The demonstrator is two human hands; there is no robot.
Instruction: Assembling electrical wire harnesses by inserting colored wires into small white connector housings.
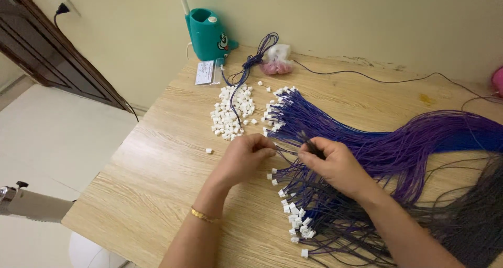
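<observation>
A: Quick pass. Your left hand (245,157) sits at centre of the wooden table (157,174), fingers curled nearly closed, tips pinched at 3 o'clock. Holding what?

B: Can't tell for sure, something small is hidden under your fingertips; likely a white connector, but it's covered. A thin wire end runs from that pinch toward your right hand (335,166).

A: Right hand state?

B: Mostly closed, thumb and forefinger pinched on a few dark wire ends (313,146) that stick out at 11 o'clock. The two pinches are just beside each other, not touching.

A: Where do the wires lie?

B: The purple wire bundle (398,142) comes in from 3 o'clock, long axis roughly left-right across the table, passing under your right hand. One fan of finished ends with white plugs (276,111) points to 11 o'clock of your hands; a second fan of plugged ends (296,221) lies at 6 o'clock.

A: Loose parts?

B: The pile of white connectors (232,112) is at 12 o'clock from your left hand, near it; your left hand is clearly the nearer one. One stray connector (209,151) lies at 9 o'clock of that hand.

A: Rest?

B: Teal container (208,35) at the wall at 12 o'clock, pink-and-white bag (276,61) beside it, black wire bundle (471,221) at 4 o'clock
</observation>
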